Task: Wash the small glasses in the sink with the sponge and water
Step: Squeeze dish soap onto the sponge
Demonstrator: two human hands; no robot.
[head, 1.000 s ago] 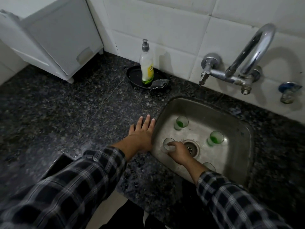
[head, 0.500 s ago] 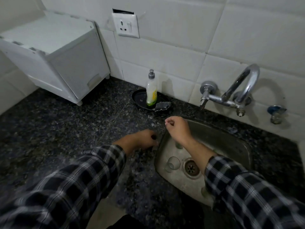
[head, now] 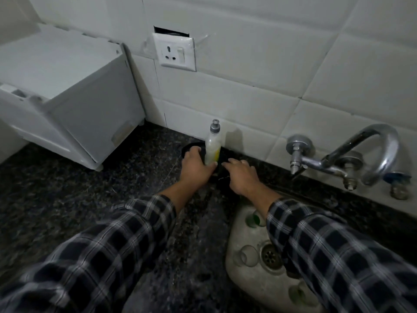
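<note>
Logging left grip curled round the pale plastic soap bottle on the round black tray, right grip beside it, closure untellable, small clear glasses loose in the steel sink; we judge the bottle, held low, could tip.

We only get one view here, a wide-angle head cam looking forward and down past our plaid sleeves at the counter, facing the tiled wall, pretty close in, sink cropped off bottom right
</note>
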